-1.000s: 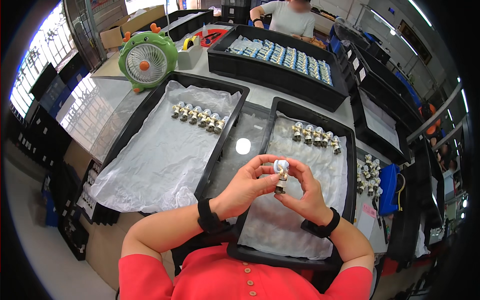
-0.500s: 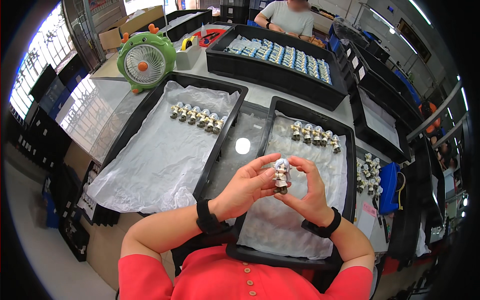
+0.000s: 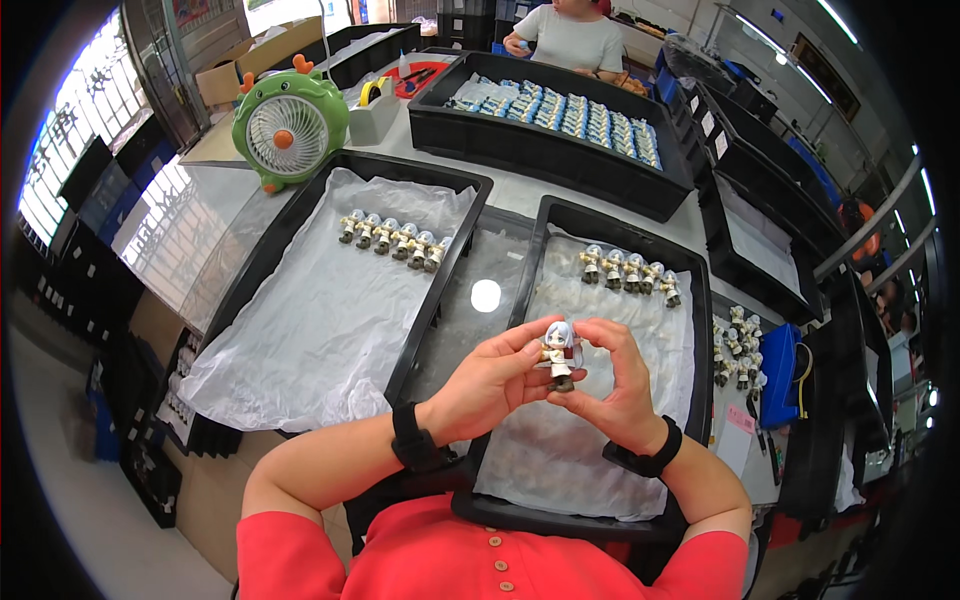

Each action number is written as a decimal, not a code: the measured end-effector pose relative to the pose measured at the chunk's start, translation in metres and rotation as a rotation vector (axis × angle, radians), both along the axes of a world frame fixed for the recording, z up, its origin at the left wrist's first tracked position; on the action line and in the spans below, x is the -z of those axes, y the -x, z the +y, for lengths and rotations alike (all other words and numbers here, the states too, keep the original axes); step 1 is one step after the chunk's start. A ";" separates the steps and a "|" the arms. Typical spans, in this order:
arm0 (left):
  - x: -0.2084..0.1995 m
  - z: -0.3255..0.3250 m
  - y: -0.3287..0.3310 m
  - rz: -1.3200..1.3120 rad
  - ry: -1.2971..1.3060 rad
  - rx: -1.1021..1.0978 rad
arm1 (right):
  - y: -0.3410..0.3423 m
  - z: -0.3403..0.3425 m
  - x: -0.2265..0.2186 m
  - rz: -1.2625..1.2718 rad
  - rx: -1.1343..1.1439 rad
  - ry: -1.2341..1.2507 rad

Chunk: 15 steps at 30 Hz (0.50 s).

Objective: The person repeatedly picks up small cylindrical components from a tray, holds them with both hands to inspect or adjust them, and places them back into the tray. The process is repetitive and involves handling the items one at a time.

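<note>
Between my two hands I hold a small figurine (image 3: 561, 358) upright, with pale silver hair, a white outfit and dark boots. My left hand (image 3: 500, 372) pinches its left side, and my right hand (image 3: 618, 380) curves round its right side, fingertips at its head and base. Beneath them lies a black tray (image 3: 703, 360) lined with white tissue, with a short row of similar figurines (image 3: 628, 270) at its far end. To the left, another black tray (image 3: 412, 345) with crumpled tissue carries a row of such figurines (image 3: 393, 240).
A green fan (image 3: 289, 130) and a tape dispenser (image 3: 374, 108) stand at the far left. Behind the trays is a deep black bin (image 3: 540, 155) of blue-and-white pieces; a person (image 3: 572, 40) sits beyond it. More figurines (image 3: 740, 345) and a blue box (image 3: 782, 375) lie at right.
The figurine in my hands has turned slightly, now showing a dark red patch at its side. The person across the table has raised a hand holding something small.
</note>
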<state>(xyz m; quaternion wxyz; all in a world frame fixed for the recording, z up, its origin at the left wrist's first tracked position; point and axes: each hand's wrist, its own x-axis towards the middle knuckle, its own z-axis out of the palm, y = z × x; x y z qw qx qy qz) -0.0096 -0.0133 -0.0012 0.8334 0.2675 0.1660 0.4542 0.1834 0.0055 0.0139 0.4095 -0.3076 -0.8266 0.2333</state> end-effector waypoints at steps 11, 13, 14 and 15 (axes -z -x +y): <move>-0.001 -0.005 -0.001 0.089 -0.012 0.034 | 0.004 -0.004 0.004 -0.006 -0.085 -0.116; 0.001 -0.004 0.000 0.085 0.003 0.047 | 0.004 -0.002 0.001 -0.009 -0.105 -0.133; 0.001 -0.004 -0.001 0.093 0.004 0.041 | 0.004 -0.002 0.000 -0.007 -0.102 -0.126; 0.001 -0.005 -0.001 0.106 0.004 0.033 | 0.005 -0.003 0.001 -0.001 -0.101 -0.120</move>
